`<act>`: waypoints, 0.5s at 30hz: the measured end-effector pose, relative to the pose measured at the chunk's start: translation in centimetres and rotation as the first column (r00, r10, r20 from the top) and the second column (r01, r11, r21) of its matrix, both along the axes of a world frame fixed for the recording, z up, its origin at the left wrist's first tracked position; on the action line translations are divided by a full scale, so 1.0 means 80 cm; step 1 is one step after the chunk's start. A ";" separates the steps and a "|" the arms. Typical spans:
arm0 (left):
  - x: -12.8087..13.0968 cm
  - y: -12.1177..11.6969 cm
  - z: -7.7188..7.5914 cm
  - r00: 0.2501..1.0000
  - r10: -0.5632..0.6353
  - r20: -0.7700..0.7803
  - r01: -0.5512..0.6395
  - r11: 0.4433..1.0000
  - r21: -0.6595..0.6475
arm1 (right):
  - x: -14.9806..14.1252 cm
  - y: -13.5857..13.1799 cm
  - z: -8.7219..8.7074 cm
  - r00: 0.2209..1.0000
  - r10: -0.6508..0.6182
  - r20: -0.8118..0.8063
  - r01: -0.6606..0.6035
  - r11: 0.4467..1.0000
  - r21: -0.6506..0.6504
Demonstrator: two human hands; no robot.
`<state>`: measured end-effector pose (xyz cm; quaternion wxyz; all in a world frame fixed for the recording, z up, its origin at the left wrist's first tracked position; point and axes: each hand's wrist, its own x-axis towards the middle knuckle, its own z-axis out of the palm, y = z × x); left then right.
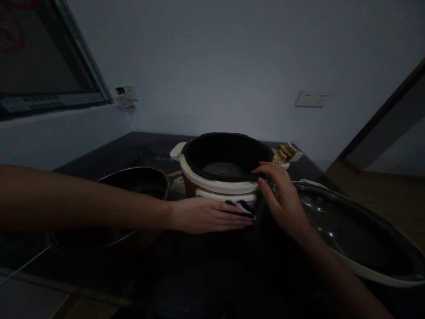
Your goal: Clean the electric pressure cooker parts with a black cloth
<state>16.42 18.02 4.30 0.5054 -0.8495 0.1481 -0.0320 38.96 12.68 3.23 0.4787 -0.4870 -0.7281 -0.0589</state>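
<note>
An electric cooker body [215,184], white and brown with a dark interior, stands on the black tabletop. Its inner pot is out, and the round heating plate [224,169] shows at the bottom. My left hand [207,215] reaches across from the left, fingers stretched flat, pressing a black-and-white cloth [245,207] against the cooker's front. The fingers partly hide the cloth. At the right of the cooker's rim, my right hand [282,192] grips the edge, fingertips over the top and thumb lower down.
A dark round pot [156,175] sits at the left, partly behind my left forearm. On the right lies a large lid [355,230] with a pale rim. Wall sockets [311,99] are behind, and a window [49,57] is at the upper left.
</note>
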 end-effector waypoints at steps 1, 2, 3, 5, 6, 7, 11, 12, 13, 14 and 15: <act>0.000 0.003 0.012 1.000 -0.003 0.018 0.005 0.998 -0.058 | 0.000 0.000 0.000 1.000 0.001 -0.002 -0.001 1.000 0.000; -0.002 0.006 0.022 1.000 -0.010 0.028 0.013 0.993 -0.116 | 0.001 0.000 0.000 1.000 0.001 -0.002 -0.001 1.000 0.000; -0.004 0.009 0.029 0.999 -0.012 0.033 0.017 0.985 -0.170 | 0.001 0.000 0.000 1.000 0.002 0.000 -0.002 1.000 -0.002; -0.012 0.014 0.037 0.999 0.006 0.044 0.006 0.964 -0.265 | 0.001 0.000 0.001 1.000 0.005 0.003 -0.005 1.000 -0.007; -0.016 0.016 0.037 0.998 0.026 0.052 -0.009 0.953 -0.303 | 0.002 -0.001 0.001 1.000 0.006 0.004 -0.006 1.000 -0.011; -0.022 0.018 0.037 0.997 0.048 0.062 -0.025 0.942 -0.335 | 0.002 -0.001 0.001 1.000 0.008 0.004 -0.008 1.000 -0.014; -0.051 0.032 0.035 0.994 0.086 0.061 -0.057 0.925 -0.376 | 0.004 -0.001 0.001 1.000 0.018 -0.002 -0.018 1.000 -0.022; -0.060 0.039 0.037 0.995 0.084 0.047 -0.060 0.922 -0.381 | 0.005 -0.001 0.001 1.000 0.023 -0.005 -0.023 0.999 -0.025; -0.069 0.047 0.040 0.996 0.081 0.025 -0.065 0.917 -0.394 | 0.005 -0.001 0.002 1.000 0.028 -0.009 -0.029 0.999 -0.029; -0.077 0.056 0.044 0.997 0.075 -0.007 -0.071 0.908 -0.412 | 0.006 -0.001 0.002 0.999 0.033 -0.014 -0.034 0.999 -0.036; -0.084 0.065 0.048 0.997 0.062 -0.036 -0.072 0.897 -0.436 | 0.007 -0.001 0.003 0.999 0.039 -0.021 -0.040 0.998 -0.045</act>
